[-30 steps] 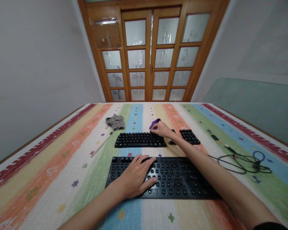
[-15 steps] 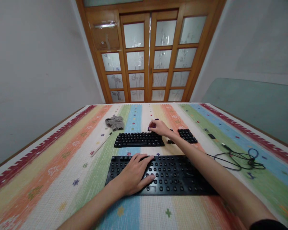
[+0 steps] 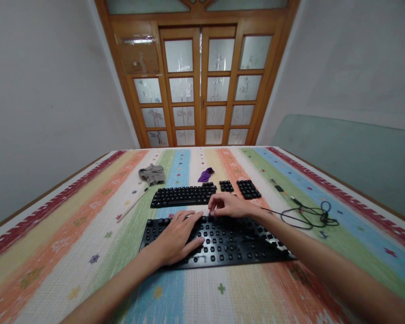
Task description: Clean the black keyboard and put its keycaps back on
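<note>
A black keyboard base (image 3: 219, 258) lies in front of me, most of its switches bare, with a few keycaps along the top left row. My left hand (image 3: 179, 238) rests flat on its left half, fingers spread. At the top row, my right hand (image 3: 228, 205) pinches a small dark keycap (image 3: 211, 213), partly covered by the fingertips. Just beyond lie loose black keycaps in groups: a large block (image 3: 178, 196), a small cluster (image 3: 226, 186) and a number-pad block (image 3: 248, 189).
A purple cloth (image 3: 206, 174) and a grey cloth (image 3: 151, 174) lie farther back. On the left is a thin brush (image 3: 132, 205). A coiled black cable (image 3: 310, 216) lies to the right. The striped tablecloth (image 3: 202, 297) covers the table.
My right hand has come back from the loose keycaps to the keyboard base's top row. The purple cloth behind it now shows fully. My left hand stays on the base; the view has shifted slightly.
</note>
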A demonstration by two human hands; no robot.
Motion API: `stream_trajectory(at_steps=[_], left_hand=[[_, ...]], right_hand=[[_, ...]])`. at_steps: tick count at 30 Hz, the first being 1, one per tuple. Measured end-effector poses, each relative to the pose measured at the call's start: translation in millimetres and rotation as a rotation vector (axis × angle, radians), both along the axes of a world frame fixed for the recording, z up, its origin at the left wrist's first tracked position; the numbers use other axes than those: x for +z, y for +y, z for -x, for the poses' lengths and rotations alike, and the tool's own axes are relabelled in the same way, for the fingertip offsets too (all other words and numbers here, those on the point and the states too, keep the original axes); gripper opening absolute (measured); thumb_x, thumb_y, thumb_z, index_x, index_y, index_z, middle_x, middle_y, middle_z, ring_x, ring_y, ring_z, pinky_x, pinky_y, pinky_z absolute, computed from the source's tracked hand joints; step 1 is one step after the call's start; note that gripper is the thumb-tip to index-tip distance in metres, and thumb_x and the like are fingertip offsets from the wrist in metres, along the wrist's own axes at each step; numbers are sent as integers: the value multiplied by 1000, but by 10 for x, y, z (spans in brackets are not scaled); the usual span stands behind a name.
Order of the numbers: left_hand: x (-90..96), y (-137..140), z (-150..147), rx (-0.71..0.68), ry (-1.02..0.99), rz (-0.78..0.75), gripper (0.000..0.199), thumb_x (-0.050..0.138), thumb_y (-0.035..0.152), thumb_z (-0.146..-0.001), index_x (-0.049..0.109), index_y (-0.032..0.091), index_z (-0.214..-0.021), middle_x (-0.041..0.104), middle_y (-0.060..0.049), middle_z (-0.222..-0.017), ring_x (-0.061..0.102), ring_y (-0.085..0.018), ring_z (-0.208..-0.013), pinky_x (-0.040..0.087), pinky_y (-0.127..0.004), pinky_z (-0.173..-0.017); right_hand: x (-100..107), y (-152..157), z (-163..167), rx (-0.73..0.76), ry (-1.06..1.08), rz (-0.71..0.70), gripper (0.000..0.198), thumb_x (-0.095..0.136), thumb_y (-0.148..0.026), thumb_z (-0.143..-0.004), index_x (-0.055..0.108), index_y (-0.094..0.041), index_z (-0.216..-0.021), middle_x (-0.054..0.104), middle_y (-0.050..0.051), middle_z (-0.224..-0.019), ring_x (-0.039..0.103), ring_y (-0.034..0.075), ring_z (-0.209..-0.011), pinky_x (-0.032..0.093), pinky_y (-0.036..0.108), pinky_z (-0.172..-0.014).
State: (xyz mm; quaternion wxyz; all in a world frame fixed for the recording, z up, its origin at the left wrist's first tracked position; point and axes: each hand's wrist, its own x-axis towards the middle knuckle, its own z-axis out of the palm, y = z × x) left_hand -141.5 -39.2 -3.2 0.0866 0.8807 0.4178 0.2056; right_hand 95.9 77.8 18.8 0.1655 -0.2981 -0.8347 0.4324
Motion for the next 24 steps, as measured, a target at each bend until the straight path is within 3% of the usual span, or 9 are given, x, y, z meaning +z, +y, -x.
stream_trajectory(at_steps=[11,24], left_hand=[[164,83,-86,-39,56,-78,51,49,44,-101,39,18,-143,53,-15,-137,47,-30,-128,37,-51,-109],[93,218,-227,-90,124,-124,37,49,42,-102,52,22,-133,54,-10,-141,45,-31,-131,36,-53,-110]], right_hand=[[-59,-94,-26,-82,12,-48,13,69,-17,-72,64,-16,-84,69,1,-78,62,15,-72,47,26,-66],[7,-305,9,-122,-144,-323,14,65,-7,-72,68,-15,-84,66,-1,-70,57,13,-63,41,22,-61]])
